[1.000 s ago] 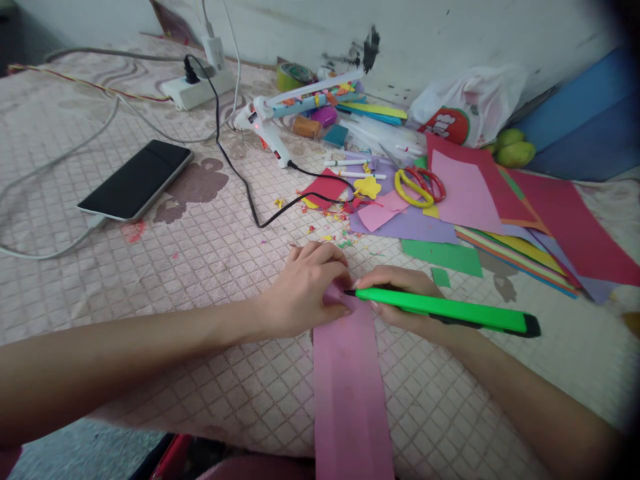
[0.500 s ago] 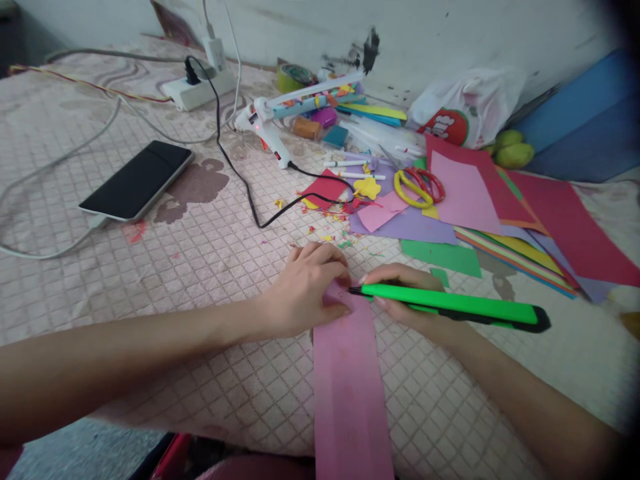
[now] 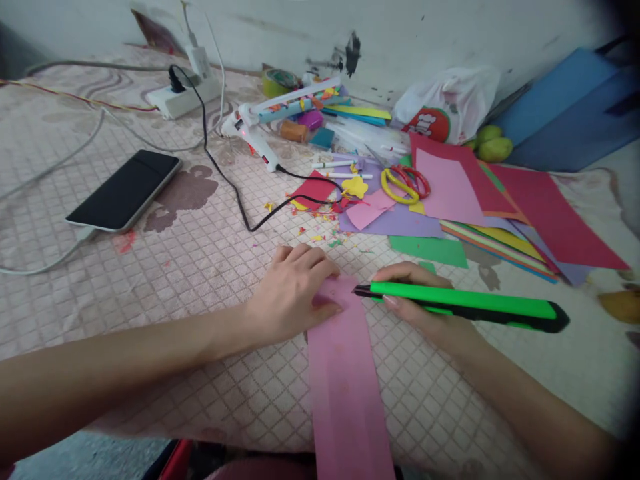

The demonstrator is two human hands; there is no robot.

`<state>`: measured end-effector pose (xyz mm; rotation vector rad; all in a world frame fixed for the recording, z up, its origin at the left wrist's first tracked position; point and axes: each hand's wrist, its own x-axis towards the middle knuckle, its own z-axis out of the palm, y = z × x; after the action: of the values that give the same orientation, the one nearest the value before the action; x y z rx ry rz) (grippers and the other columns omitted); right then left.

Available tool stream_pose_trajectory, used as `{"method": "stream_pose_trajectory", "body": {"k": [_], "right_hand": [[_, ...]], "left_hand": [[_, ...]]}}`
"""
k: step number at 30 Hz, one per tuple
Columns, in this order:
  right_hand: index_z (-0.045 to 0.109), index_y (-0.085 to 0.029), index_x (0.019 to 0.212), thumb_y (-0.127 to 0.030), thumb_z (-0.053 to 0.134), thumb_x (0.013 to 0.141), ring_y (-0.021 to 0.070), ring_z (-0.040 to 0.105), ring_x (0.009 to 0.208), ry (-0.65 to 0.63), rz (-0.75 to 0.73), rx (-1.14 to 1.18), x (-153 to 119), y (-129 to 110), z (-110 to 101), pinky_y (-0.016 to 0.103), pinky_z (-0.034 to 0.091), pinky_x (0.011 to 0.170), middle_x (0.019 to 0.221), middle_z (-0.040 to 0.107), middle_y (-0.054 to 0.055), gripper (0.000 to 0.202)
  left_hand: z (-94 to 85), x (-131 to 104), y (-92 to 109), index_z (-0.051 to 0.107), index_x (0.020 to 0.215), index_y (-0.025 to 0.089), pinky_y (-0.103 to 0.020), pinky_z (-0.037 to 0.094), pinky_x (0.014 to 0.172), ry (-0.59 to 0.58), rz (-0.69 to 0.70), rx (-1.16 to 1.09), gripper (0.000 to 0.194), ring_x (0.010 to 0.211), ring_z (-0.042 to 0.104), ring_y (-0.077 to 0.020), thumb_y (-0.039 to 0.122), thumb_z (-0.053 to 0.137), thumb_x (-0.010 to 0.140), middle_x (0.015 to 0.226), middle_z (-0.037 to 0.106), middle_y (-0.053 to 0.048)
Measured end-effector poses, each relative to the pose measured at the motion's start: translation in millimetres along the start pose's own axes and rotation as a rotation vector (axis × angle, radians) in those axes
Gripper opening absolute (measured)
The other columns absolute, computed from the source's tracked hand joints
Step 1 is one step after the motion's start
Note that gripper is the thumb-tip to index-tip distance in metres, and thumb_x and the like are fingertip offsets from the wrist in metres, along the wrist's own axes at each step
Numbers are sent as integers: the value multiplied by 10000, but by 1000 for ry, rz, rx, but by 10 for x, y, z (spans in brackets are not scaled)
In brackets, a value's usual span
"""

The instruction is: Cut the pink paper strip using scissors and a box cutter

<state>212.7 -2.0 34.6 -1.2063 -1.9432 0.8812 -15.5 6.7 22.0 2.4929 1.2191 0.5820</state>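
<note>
A long pink paper strip [image 3: 345, 380] runs from the middle of the table down past its near edge, with faint lengthwise creases. My left hand [image 3: 295, 287] holds its far end down, curled fingers on the left and thumb lying on the paper. Part of that end is hidden under the fingers. In my right hand [image 3: 415, 290] is a green and black utility knife [image 3: 470, 303], gripped between thumb and fingers near its front. Its dark tip points left and lies at the strip's right edge, close to the far end; I cannot tell whether it touches the paper.
Behind the hands lie a hot glue gun [image 3: 257, 143] with a black cord, scissors [image 3: 400, 185], paper scraps and coloured sheets [image 3: 555, 213]. A phone [image 3: 125, 190] on a cable and a power strip [image 3: 185, 97] are at left. A white plastic bag [image 3: 450, 100] stands by the wall.
The utility knife and my right hand have moved slightly right, so the tip is at the strip's edge and farther from my left fingers. The whole view has shifted a little.
</note>
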Motion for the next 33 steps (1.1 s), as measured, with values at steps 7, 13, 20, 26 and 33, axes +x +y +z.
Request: {"method": "stream_pose_trajectory", "body": {"k": [7,13,20,26,33], "right_hand": [[650,-251,948,-216,582,836,145,643,786,-15,24,24,-25,-61,26,249,526,657,902,691,15,136],[651,-247,946,-237,584,840,151,626,754,7,7,29,-11,-70,9,267,517,630,884,684,25,126],[643,-273,949,-274,615,826,148,606,701,74,63,144,-3,28,-28,270,493,572,842,653,3,126],[647,-293,964,-362,629,831,164,621,722,82,30,206,-46,80,-136,274,481,528,900,660,22,151],[657,-254,918,-244,611,809,163,640,766,9,-32,72,13,20,-2,278,527,628,867,684,23,118]], "left_hand": [[-77,-15,-17,592,984,160,-483,358,864,-5,29,194,334,860,563,-260,448,612,817,877,636,-79],[-138,21,-165,578,1078,209,-425,400,958,-76,87,-235,295,1137,519,-245,262,654,798,1198,590,-69],[-90,80,-252,480,1301,262,-535,118,1161,-236,297,-340,493,1422,241,-240,175,615,835,1407,491,-39],[-93,44,-189,468,1322,207,-594,67,1146,-237,278,-173,587,1389,306,-300,311,695,791,1345,550,-95],[-51,43,-185,598,1124,162,-462,353,1050,0,189,-217,436,1096,572,-243,428,689,790,1121,650,-92]]}}
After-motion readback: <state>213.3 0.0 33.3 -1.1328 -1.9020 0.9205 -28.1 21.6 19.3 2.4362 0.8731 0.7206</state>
